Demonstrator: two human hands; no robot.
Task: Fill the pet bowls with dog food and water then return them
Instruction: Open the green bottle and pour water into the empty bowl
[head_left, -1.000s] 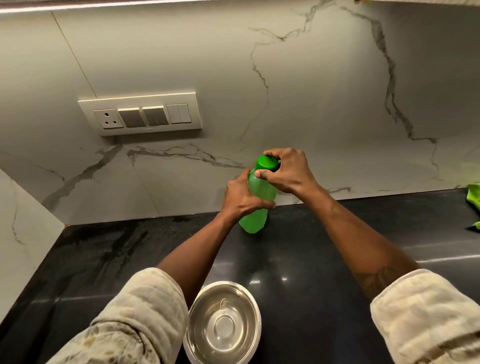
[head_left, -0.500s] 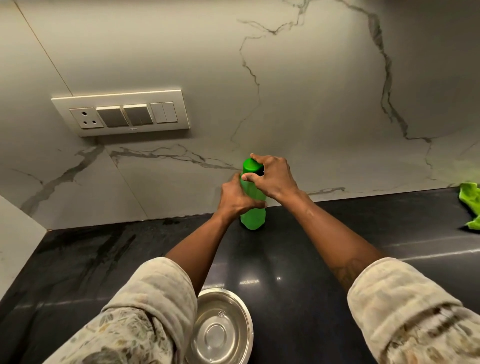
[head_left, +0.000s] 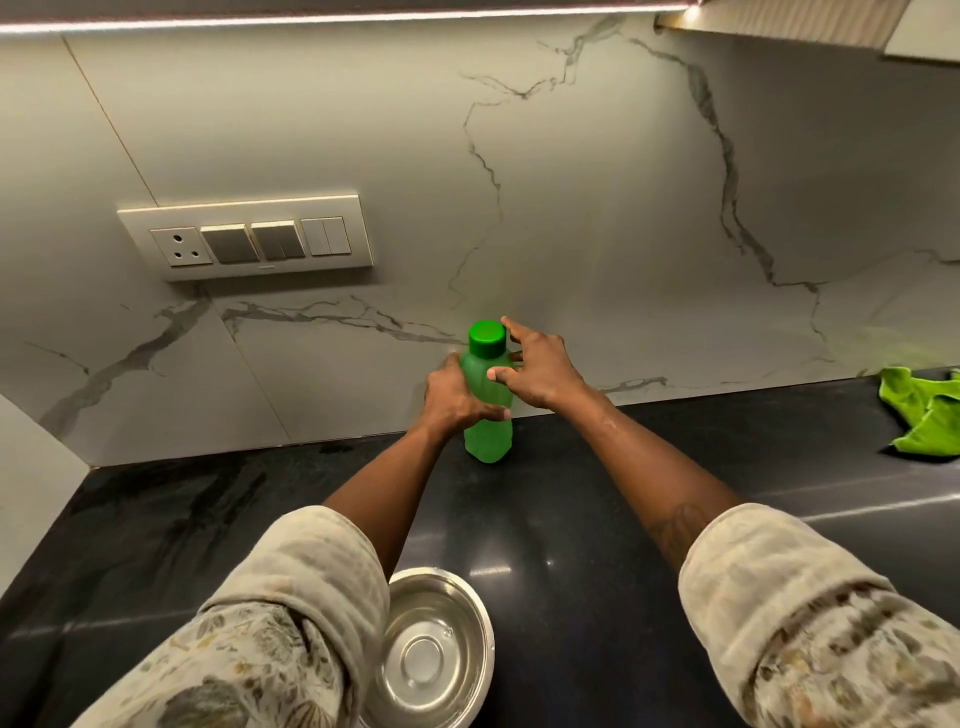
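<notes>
You are gripping the green bottle (head_left: 488, 434) with your left hand (head_left: 454, 397), its fingers wrapping around the body from the 9 o'clock side. The bottle is standing upright on the black tabletop (head_left: 649, 483), close to the marble wall (head_left: 571, 208). Your right hand (head_left: 543, 371) is sitting at the bottle's 3 o'clock with its fingers spreading apart and mostly straight. The thumb tip is touching the bottle's shoulder, and the index tip is lying just beside the green cap (head_left: 487, 339), which is sitting on the neck. The steel bowl (head_left: 460, 608) is resting at the bottle's 6 o'clock, partly hiding behind your left sleeve (head_left: 311, 597). A green cloth (head_left: 930, 415) is lying well apart at 3 o'clock.
</notes>
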